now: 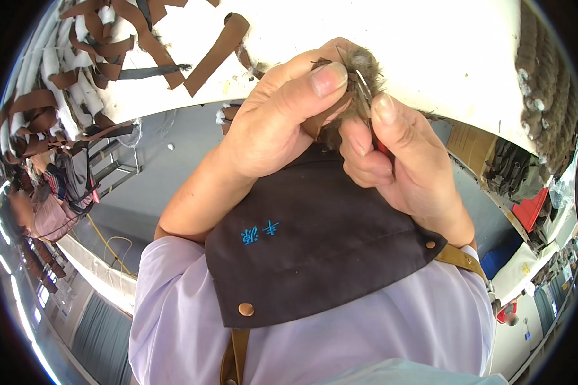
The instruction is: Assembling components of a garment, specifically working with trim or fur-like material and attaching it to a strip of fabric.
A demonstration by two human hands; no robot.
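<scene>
My left hand [263, 122] is closed, thumb on top, around a tuft of grey-brown fur [366, 61]. A flap of brown fabric [324, 122] hangs from the tuft below that thumb. Between thumb and curled fingers, my right hand [417, 151] pinches a slim, pointed metal tool [363, 83]. Its tip lies against the fur, close to my left thumb. Something red shows in the right palm, perhaps its handle; the fingers hide the rest, so its exact kind is unclear. Both hands are raised in front of my dark apron [308, 237], at the table's near edge.
Brown fabric strips [217, 54] lie loose on the white table [443, 45] at the far left. Beside them are white fluffy rolls [54, 70]. Rows of brown fur [546, 77] are stacked on the right. At left, a person in pink [54, 215] is near a metal frame [119, 163].
</scene>
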